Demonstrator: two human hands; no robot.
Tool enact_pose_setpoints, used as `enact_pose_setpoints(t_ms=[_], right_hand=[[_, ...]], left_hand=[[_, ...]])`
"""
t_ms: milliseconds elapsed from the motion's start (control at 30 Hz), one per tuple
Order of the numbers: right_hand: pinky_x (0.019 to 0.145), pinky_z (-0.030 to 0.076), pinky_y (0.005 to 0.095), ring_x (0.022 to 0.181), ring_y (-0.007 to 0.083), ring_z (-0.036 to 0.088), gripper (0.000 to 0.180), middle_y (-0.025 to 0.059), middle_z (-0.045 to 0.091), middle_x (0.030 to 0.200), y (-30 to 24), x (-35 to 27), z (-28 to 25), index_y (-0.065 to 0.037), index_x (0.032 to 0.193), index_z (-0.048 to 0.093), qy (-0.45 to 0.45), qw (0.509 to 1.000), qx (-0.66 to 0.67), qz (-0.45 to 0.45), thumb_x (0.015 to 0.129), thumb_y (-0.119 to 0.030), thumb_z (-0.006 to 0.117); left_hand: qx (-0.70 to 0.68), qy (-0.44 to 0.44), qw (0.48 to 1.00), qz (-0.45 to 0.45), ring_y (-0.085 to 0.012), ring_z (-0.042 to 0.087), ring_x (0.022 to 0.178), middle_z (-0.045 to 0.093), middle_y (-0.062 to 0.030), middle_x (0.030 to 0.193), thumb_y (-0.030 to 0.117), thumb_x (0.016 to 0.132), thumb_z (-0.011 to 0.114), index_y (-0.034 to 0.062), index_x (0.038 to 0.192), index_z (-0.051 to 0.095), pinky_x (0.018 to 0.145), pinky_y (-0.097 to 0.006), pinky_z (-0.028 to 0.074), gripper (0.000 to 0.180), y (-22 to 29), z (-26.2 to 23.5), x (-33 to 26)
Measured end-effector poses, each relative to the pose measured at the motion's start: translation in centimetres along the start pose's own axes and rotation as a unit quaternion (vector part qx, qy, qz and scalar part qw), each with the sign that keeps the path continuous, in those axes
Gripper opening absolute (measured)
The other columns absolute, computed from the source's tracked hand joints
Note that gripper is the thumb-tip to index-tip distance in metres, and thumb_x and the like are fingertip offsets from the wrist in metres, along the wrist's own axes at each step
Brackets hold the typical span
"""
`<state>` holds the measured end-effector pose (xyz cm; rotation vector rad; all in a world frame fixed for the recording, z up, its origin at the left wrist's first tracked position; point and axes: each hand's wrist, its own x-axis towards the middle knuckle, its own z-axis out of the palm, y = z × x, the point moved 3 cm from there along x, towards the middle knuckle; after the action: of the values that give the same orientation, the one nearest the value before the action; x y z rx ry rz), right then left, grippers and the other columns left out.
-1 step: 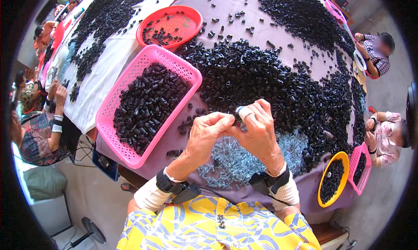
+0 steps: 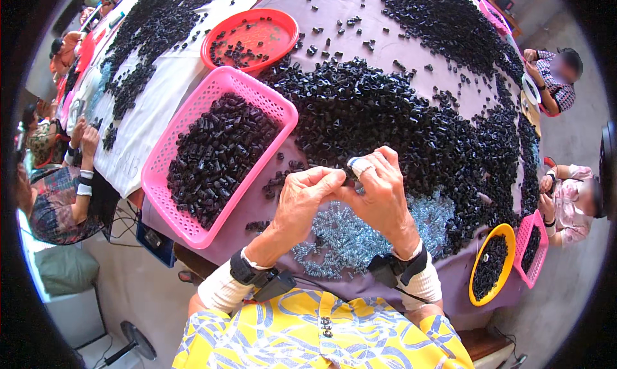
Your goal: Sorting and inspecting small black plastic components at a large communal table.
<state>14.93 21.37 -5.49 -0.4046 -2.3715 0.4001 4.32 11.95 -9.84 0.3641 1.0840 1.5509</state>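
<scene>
Head view, looking down over your forearms. Your left hand (image 2: 307, 195) and right hand (image 2: 380, 192) meet above the near edge of the surface (image 2: 340, 22), fingertips pressed together around one small black part (image 2: 348, 174); both hands pinch it, and a pale band shows on a finger of the right hand

- Set against the other head frame, nothing has shifted: same pinch, same height, same spot. Judgement: you are mid-way through working that single piece, not between pieces
- Just below your hands lies a patch of small silvery springs (image 2: 340, 240), touching the edge of the big heap of black parts (image 2: 385, 112) that spreads over the purple cover
- Pink basket (image 2: 160, 176) to your left, roughly half full of black parts, apart from your hands
- Red round tray (image 2: 283, 25) beyond it, thinly scattered with pieces
- Yellow bowl (image 2: 475, 292) and a small pink basket (image 2: 522, 272) at the right edge, both holding black parts
- Other people sit around the surface on both sides; their hands stay well apart from yours
</scene>
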Motion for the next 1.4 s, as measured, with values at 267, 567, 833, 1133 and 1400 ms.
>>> enact_pose_setpoints(t_ms=[267, 567, 833, 1133, 1400], right_hand=[[0.08, 0.041, 0.0406, 0.065, 0.0227, 0.057, 0.027, 0.0048, 0.058, 0.068, 0.2, -0.1, -0.2, -0.004, 0.077, 0.059, 0.02, 0.997, 0.071, -0.019, 0.062, -0.016, 0.078], [0.081, 0.041, 0.041, 0.062, 0.0223, 0.055, 0.031, 0.0042, 0.056, 0.066, 1.1, -0.7, -0.1, -0.004, 0.08, 0.059, 0.012, 0.995, 0.083, -0.046, 0.064, -0.023, 0.079], [0.076, 0.042, 0.0397, 0.07, 0.0257, 0.058, 0.046, 0.0084, 0.061, 0.075, 1.1, 1.4, -0.4, 0.0, 0.095, 0.061, -0.057, 0.992, 0.101, -0.048, 0.07, -0.036, 0.076], [0.065, 0.042, 0.0372, 0.069, 0.0255, 0.056, 0.013, 0.0071, 0.057, 0.072, 2.3, -1.5, 1.4, -0.006, 0.083, 0.062, -0.13, 0.991, 0.033, 0.007, 0.075, -0.014, 0.068], [0.062, 0.044, 0.0372, 0.067, 0.0254, 0.06, 0.01, 0.0061, 0.056, 0.069, 1.3, -1.2, 6.0, -0.01, 0.083, 0.058, -0.207, 0.978, -0.015, -0.03, 0.074, -0.007, 0.059]], left_hand=[[-0.003, 0.029, 0.998, -0.049, -0.0106, 0.062, 0.076, 0.064, -0.0034, 0.081, 0.029, 0.093, 0.058, 0.0024, 0.095, 0.065, 0.074, -0.027, 0.052, 0.027, 0.6, 0.0, -0.5], [-0.017, -0.005, 0.999, -0.043, -0.0137, 0.064, 0.078, 0.066, -0.0073, 0.085, 0.031, 0.095, 0.055, 0.0001, 0.095, 0.064, 0.076, -0.029, 0.053, 0.033, 0.6, 0.2, -0.5], [-0.025, 0.028, 0.997, 0.066, -0.0183, 0.066, 0.08, 0.066, -0.0105, 0.089, 0.022, 0.096, 0.052, -0.0009, 0.101, 0.062, 0.075, -0.032, 0.056, 0.025, 3.1, -0.7, -0.6], [-0.178, 0.14, 0.957, 0.18, -0.0175, 0.064, 0.066, 0.065, -0.0077, 0.076, 0.04, 0.095, 0.051, 0.0018, 0.094, 0.064, 0.064, -0.032, 0.055, 0.04, 6.4, -7.2, -2.8], [-0.044, 0.11, 0.986, 0.115, -0.0156, 0.063, 0.065, 0.065, -0.0071, 0.076, 0.024, 0.095, 0.055, 0.001, 0.096, 0.064, 0.063, -0.031, 0.055, 0.025, 5.2, -5.6, -2.8]])
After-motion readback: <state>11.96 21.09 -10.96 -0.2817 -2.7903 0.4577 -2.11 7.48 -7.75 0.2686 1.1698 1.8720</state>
